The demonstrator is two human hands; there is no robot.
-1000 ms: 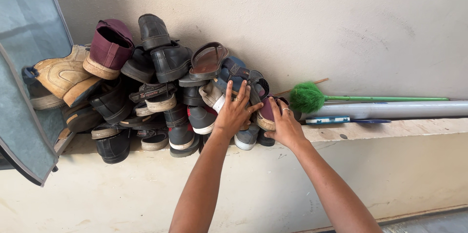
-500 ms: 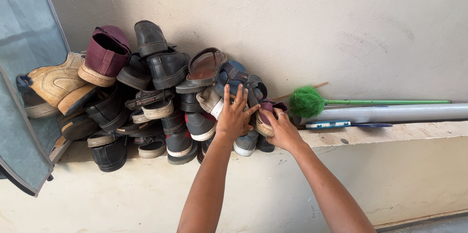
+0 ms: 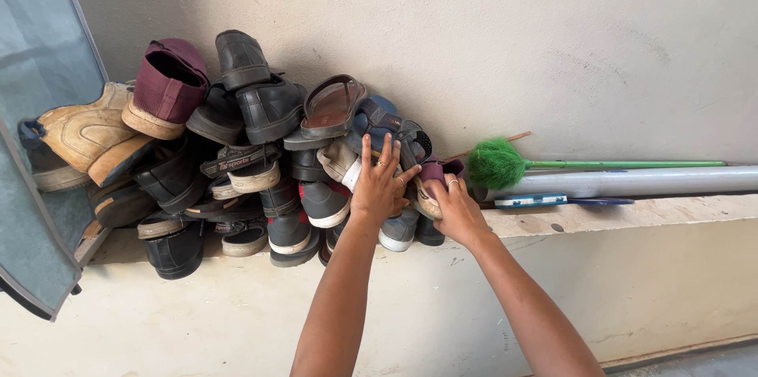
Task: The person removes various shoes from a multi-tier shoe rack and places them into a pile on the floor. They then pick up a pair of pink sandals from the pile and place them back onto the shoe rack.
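Both hands work a heaped shoe pile [image 3: 237, 156]: left hand [image 3: 380, 187] lies flat with fingers spread, right hand [image 3: 456, 210] curls around a maroon slip-on shoe [image 3: 431, 180].

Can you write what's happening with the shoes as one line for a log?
left hand: flat on shoe pile | right hand: gripping maroon shoe at pile's right edge | beside: green brush, grey pipe

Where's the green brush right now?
In the head view, the green brush lies on the ledge against the wall, right of the shoe pile, just beyond the right hand.
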